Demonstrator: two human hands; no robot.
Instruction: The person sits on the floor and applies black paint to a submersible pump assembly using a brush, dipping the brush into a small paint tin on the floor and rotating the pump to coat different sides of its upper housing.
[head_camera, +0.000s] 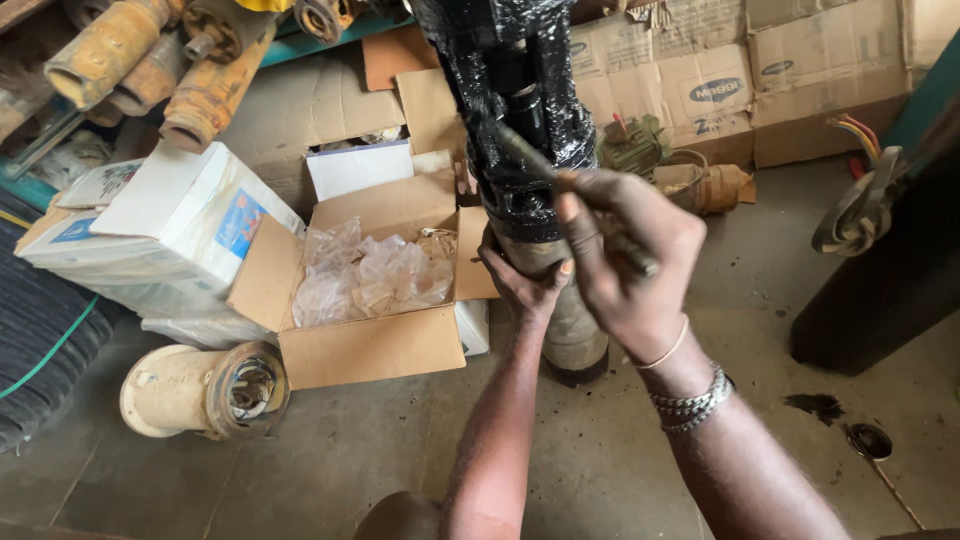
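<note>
Both hands (560, 260) work a black-painted pump (520, 120) standing on stained concrete floor (620, 450).

Concrete floor (640, 470): open cardboard box (375, 285), cream cylinder (205, 390) lying, upright pump (545, 200).

Glossy wet-black metal pump (520, 120) above matt cardboard box (380, 340).

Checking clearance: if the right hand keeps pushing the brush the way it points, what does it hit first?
The right hand aims its brush up-left at the black-coated pump; the tip looks already against it, though depth is unclear.
</note>
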